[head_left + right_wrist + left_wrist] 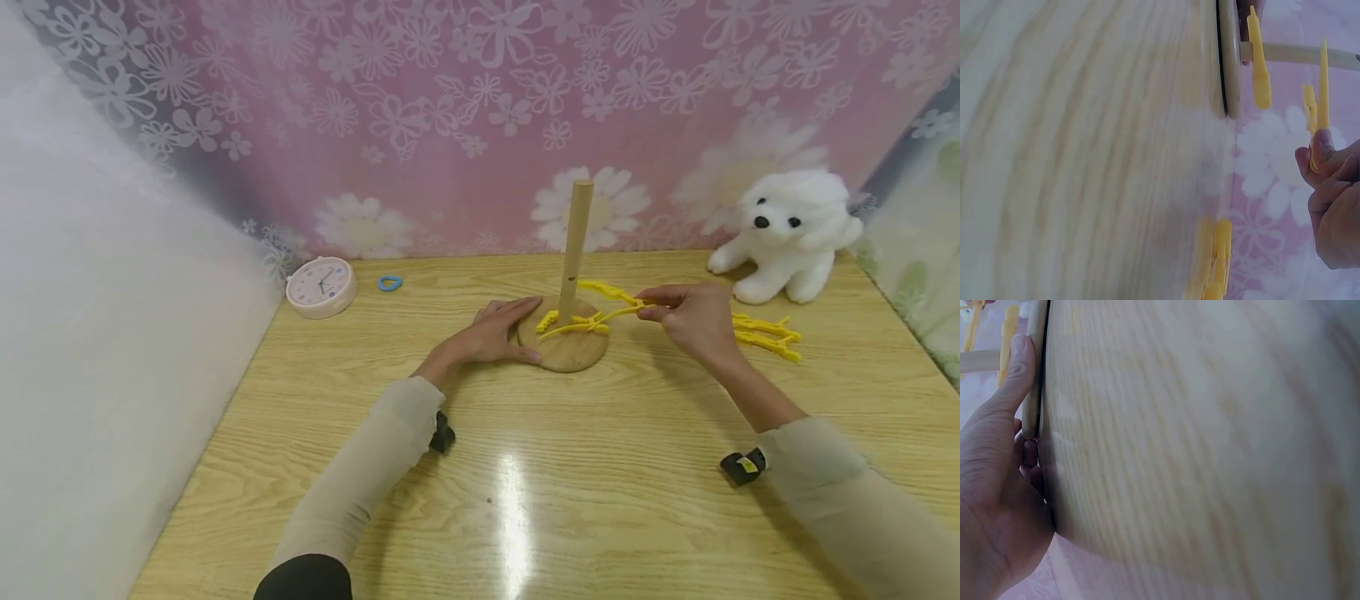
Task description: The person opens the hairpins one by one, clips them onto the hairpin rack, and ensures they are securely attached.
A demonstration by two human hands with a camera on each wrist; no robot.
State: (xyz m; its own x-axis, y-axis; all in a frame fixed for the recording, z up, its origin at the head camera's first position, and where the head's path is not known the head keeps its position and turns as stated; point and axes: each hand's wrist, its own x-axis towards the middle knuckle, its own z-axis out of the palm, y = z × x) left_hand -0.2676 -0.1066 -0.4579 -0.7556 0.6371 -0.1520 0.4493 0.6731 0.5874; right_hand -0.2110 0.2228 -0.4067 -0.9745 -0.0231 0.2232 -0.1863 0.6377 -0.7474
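Placement, seemingly, of yellow plastic hinged clip [615, 292] on upright wooden post [577, 242]
Head view: gripping round wooden base [566, 354] with left hand [491, 333], pinching clip near post with right hand [693, 321], contact unclear. Left wrist: grip on base rim. Right wrist: clip prongs apart. Next, probably: straddle post, then ease pinch.

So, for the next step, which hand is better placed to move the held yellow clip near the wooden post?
The right hand seems better placed: it pinches the yellow clip near the wooden post. The left hand rests against the round base, so it probably suits steadying better.
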